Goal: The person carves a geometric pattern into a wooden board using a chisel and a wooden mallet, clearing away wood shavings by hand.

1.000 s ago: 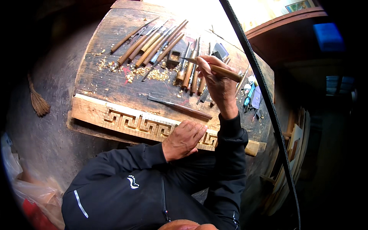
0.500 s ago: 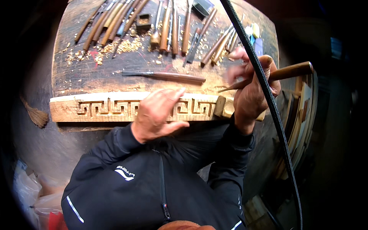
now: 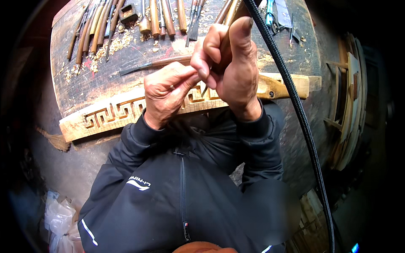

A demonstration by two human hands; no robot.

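A strip of pale wood (image 3: 78,128) carved with a squared key pattern lies along the bench's near edge. Above it, my right hand (image 3: 238,71) is closed around a wood-handled carving chisel (image 3: 204,91). Its handle slants up behind the fingers and its thin blade end points down at the carving. My left hand (image 3: 162,92) pinches thumb and forefinger together, touching the right fingertips beside the blade; what lies in the pinch is hidden. A second chisel (image 3: 137,68) rests on the bench just beyond the strip, partly behind both hands.
Several wood-handled chisels (image 3: 99,23) lie across the bench's far side among shavings (image 3: 114,44) and a small dark square box (image 3: 128,13). A brown wooden piece with a dark hole (image 3: 272,88) sits by the strip's right end. A black braided cable (image 3: 301,118) crosses the view.
My right hand has moved left over the carving, turning the chisel more upright. My left hand has lifted and changed from spread fingers to a pinch against the right. The view has shifted.
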